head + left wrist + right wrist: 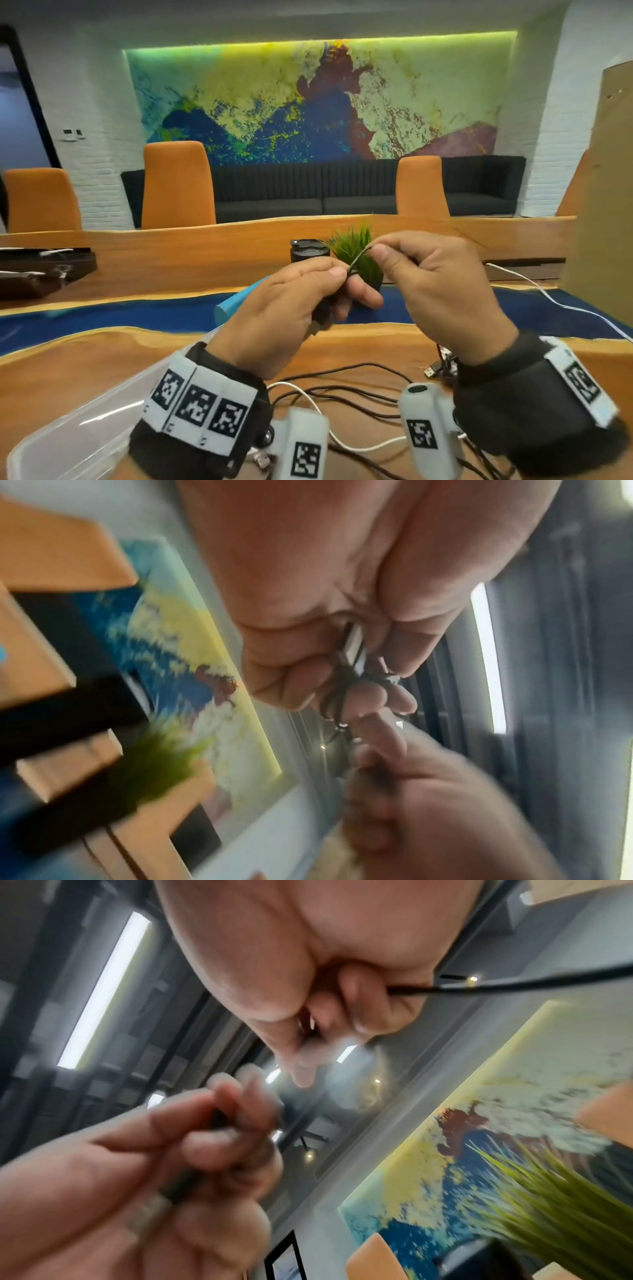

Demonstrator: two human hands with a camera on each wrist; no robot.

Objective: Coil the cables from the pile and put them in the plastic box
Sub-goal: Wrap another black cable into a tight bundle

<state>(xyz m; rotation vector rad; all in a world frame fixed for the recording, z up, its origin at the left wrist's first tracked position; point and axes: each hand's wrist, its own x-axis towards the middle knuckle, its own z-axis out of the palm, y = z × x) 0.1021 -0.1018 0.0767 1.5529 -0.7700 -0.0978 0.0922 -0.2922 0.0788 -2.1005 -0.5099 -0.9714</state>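
Both hands are raised above the table in the head view. My left hand (308,291) grips a small bundle of thin black cable (322,317), with loops and a plug showing between its fingers (352,699) in the left wrist view. My right hand (411,263) pinches the free strand of that cable (359,257) between thumb and forefinger, just right of the left hand; the strand (514,984) trails out of the fist in the right wrist view. The pile of black and white cables (359,394) lies on the table below. The clear plastic box (85,421) sits at the lower left.
A small potted green plant (356,246) and a black cylinder (308,251) stand behind my hands. A light blue object (236,301) lies behind the left hand. A white cable (565,305) runs off right. Cardboard (606,205) rises at the right; dark boxes (41,267) sit left.
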